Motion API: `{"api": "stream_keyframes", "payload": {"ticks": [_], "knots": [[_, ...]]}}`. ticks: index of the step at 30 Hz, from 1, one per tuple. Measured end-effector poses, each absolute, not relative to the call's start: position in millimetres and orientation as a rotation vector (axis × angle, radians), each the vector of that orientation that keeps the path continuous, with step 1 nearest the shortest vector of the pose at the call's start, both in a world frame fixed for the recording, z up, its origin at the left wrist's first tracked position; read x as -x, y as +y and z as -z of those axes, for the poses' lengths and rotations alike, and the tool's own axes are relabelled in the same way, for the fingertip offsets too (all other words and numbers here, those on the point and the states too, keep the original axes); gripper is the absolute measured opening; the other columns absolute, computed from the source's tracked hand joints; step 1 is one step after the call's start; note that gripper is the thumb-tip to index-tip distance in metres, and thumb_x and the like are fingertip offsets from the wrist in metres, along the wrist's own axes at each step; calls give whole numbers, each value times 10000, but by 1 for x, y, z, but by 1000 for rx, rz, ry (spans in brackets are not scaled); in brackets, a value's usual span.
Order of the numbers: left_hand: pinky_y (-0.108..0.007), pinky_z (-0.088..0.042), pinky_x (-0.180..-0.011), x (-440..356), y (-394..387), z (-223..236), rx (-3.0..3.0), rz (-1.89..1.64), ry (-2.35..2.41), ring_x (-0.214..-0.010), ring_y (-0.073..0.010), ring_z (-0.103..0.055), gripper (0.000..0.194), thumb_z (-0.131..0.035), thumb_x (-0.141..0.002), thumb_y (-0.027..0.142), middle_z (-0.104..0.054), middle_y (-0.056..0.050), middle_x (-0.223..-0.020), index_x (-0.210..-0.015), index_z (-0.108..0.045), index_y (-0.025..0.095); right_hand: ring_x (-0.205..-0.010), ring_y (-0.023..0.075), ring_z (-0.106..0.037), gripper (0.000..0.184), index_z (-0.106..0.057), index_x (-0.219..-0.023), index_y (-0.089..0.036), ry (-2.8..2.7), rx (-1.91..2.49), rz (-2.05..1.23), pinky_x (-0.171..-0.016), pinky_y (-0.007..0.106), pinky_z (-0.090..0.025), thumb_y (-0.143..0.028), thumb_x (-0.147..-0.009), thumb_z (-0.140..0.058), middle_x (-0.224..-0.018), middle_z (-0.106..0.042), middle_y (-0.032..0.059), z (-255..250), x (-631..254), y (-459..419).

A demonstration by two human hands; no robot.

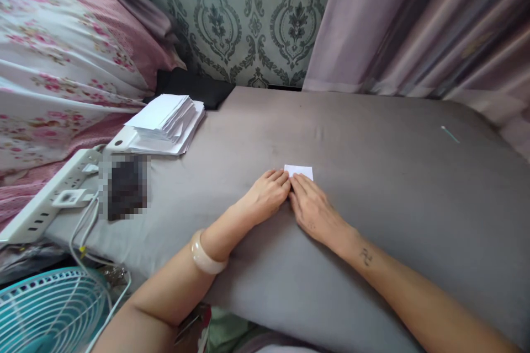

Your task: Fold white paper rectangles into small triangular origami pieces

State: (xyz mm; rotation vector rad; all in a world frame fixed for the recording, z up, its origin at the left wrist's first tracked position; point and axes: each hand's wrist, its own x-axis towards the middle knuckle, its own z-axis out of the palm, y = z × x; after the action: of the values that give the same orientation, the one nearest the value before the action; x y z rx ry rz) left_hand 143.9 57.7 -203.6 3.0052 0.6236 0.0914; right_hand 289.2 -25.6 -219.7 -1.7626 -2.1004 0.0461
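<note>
At the middle of the frame, the left hand (pixel 268 194) and right hand (pixel 313 208) lie flat, fingertips together, pressing a small white folded paper (pixel 298 171) onto the grey sheet (pixel 372 138).

A grey mattress (pixel 372 138) lies open from twelve round to four o'clock of the two hands, with only a thin green-tipped stick (pixel 449 134) far off at two o'clock. At ten o'clock a stack of paper (pixel 168 121) blocks the way; at nine o'clock sit a power strip (pixel 53 193) and its cables (pixel 85 226). A fan (pixel 45 309) stands at seven o'clock.
</note>
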Motion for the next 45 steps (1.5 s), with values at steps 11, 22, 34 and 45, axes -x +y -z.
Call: {"api": "stream_keyframes", "payload": {"ticks": [11, 22, 34, 45], "knots": [[-382, -410, -1080, -129, 53, 196, -2854, -31, 726, -1374, -245, -417, 505, -424, -837, 85, -467, -135, -1464, -1336, -488, 122, -1291, 392, -477, 584, -516, -1318, 47, -2113, 2047, 127, -1028, 507, -427, -371, -932, -386, -1375, -499, 301, 224, -275, -36], [-372, -499, -897, -141, 70, 210, -2322, -561, 1116, -973, -221, -607, 162, -605, -802, 244, -678, -76, -988, -933, -678, 182, -867, 263, -587, 279, -629, -840, -170, -1972, 2072, 276, -674, 355, -455, -326, -952, -427, -907, -661, 135, 216, -311, -24], [-276, -457, -724, -153, 84, 223, -1905, -655, 1184, -734, -136, -533, 159, -736, -710, 269, -582, -17, -783, -814, -708, 151, -983, 304, -575, 319, -529, -1135, -154, -1781, 1969, 126, -778, 404, -487, -309, -864, -593, -1065, -619, 136, 228, -319, -14], [-325, -377, -878, -145, 67, 207, -2634, -877, 718, -961, -173, -541, 78, -542, -830, 152, -666, -37, -1015, -862, -601, 193, -989, 244, -526, 151, -692, -897, -216, -1792, 1571, 402, -866, 402, -449, -143, -864, -563, -1066, -587, 92, 221, -325, -6]]}}
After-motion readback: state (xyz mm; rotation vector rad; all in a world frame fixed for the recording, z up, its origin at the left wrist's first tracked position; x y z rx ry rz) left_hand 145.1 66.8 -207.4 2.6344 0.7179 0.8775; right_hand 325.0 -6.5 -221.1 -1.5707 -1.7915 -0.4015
